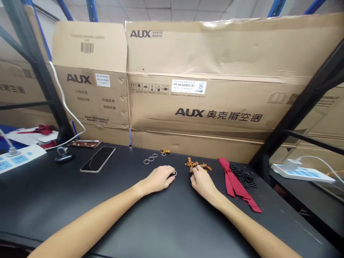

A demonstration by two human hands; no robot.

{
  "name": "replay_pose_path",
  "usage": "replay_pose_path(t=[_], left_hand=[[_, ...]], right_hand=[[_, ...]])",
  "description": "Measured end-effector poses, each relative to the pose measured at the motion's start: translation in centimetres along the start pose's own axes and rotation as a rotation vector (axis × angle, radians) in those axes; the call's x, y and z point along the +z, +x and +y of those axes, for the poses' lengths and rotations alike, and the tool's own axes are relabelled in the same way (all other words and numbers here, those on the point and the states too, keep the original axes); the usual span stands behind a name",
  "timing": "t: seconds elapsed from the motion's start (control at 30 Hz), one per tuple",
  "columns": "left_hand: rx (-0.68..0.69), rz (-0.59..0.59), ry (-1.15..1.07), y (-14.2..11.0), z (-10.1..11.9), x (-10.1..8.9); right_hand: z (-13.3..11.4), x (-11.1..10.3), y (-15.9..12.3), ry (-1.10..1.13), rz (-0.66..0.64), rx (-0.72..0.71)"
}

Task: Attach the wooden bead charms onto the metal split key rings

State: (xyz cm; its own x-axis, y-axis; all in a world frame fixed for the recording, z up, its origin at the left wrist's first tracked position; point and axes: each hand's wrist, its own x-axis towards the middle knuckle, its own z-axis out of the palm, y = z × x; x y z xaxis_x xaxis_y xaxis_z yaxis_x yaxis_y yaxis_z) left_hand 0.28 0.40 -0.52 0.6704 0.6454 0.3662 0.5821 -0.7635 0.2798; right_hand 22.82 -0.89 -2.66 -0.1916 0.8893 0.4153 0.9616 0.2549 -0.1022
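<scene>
My left hand (160,178) is closed over the black tabletop, with a metal ring (174,173) pinched at its fingertips. To the right, my right hand (203,183) reaches into a small pile of brown beaded charms (189,163) with orange cords. Its thumb and fingers are closed on one of them, mostly hidden by the fingertips. Beyond my left hand, several loose metal rings (151,159) lie in a slanting row. At the end of that row another beaded charm (166,151) lies beside a ring.
Red ribbon strips (233,179) and a heap of black loops (244,176) lie at the right. A phone (98,159), a black earbud case (63,157) and a power strip (21,157) are at the left. Cardboard (193,104) walls off the back.
</scene>
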Motion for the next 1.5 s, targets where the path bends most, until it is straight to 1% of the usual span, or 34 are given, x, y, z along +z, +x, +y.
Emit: replay_pose_path(t=[0.17, 0.23, 0.3, 0.37, 0.43, 0.5, 0.63, 0.73, 0.87, 1.0, 1.13, 1.37, 1.5], left_hand=[[-0.004, 0.000, -0.009, 0.1, -0.1, 0.0], [-0.005, -0.002, -0.011, 0.1, -0.1, 0.0], [-0.004, 0.000, -0.015, 0.1, -0.1, -0.1], [-0.003, 0.005, -0.018, 0.1, -0.1, -0.1], [-0.005, 0.010, -0.019, 0.1, -0.1, -0.1], [-0.007, 0.015, -0.019, 0.0, -0.1, 0.0], [-0.002, 0.008, -0.013, 0.2, -0.1, 0.1], [0.014, -0.006, 0.023, 0.3, -0.1, -0.1], [0.059, -0.011, 0.077, 0.3, 0.0, -0.3], [0.034, 0.000, 0.081, 0.2, 0.1, -0.4], [0.028, 0.001, 0.132, 0.2, 0.5, -0.3], [0.106, -0.039, 0.369, 0.2, 1.2, 0.5], [0.134, -0.028, 0.343, 0.1, 1.2, 0.4]], right_hand=[[-0.7, -0.7, -0.1, 0.417, 0.027, -0.098], [-0.9, -1.0, -0.2, 0.505, 0.054, -0.124], [-1.0, -1.2, -0.2, 0.452, 0.124, -0.149], [-0.8, -1.3, -0.2, 0.316, 0.192, -0.140], [-0.6, -1.2, -0.1, 0.210, 0.194, -0.114], [-0.4, -1.0, -0.1, 0.178, 0.142, -0.119], [-0.4, -0.3, 0.0, 0.250, 0.047, -0.146], [-0.5, 0.1, 0.0, 0.314, 0.039, -0.127], [-0.7, 0.0, -0.1, 0.364, 0.010, -0.105], [-1.1, -0.2, -0.2, 0.408, -0.032, -0.111], [-1.3, -0.2, -0.3, 0.432, -0.040, -0.140], [-1.5, -0.3, -0.3, 0.452, -0.035, -0.156], [-1.6, -0.5, -0.3, 0.459, -0.040, -0.177]])
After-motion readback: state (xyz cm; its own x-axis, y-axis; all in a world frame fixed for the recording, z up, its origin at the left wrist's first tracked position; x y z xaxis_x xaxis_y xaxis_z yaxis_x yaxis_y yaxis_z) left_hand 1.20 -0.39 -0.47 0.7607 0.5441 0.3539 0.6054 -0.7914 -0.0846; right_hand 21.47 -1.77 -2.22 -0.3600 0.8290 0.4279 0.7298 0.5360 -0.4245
